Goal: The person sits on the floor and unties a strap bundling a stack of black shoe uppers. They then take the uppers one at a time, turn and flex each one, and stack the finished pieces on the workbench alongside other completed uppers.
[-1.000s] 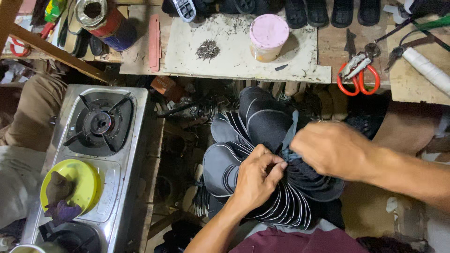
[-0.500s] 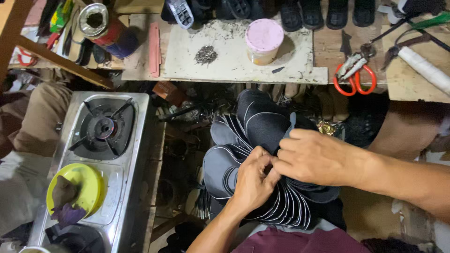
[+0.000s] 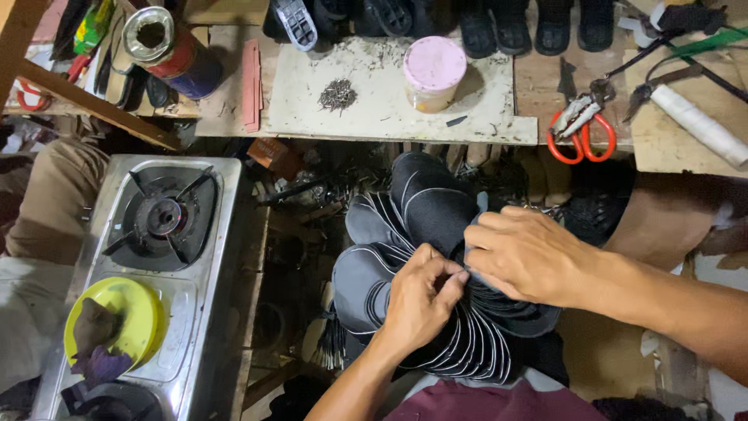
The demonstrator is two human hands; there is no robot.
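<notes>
Where the two hands met over the lap, the left hand (image 3: pixel 417 300) had its thumb and fingers pinched together on the edge of one piece in a fanned stack of dark grey, white-edged shoe insoles (image 3: pixel 425 257), and the right hand (image 3: pixel 526 253) lay flat across the upper pieces, its fingers curled down and closed on the same spot; both grips were clamped on the stack. That stack sat low in front of the person, spread like a hand of cards above a maroon garment (image 3: pixel 483 401) and below the front edge of the pale, scuffed wooden worktop (image 3: pixel 312 101).

On this worktop, just beyond the insoles, stood a round tub with a pink lid (image 3: pixel 435 70), and a small heap of dark tacks (image 3: pixel 337 95) lay to its left. Red-handled scissors (image 3: pixel 580 129) rested to the right, near a white roll of thread (image 3: pixel 697 125). Black shoes (image 3: pixel 514 23) lined the far edge. A cylindrical tin can with a red and blue label (image 3: pixel 167 51) stood at the far left.

Well apart on the left, a steel two-burner gas stove (image 3: pixel 156 273) carried a yellow bowl holding dark scraps (image 3: pixel 113 323).
</notes>
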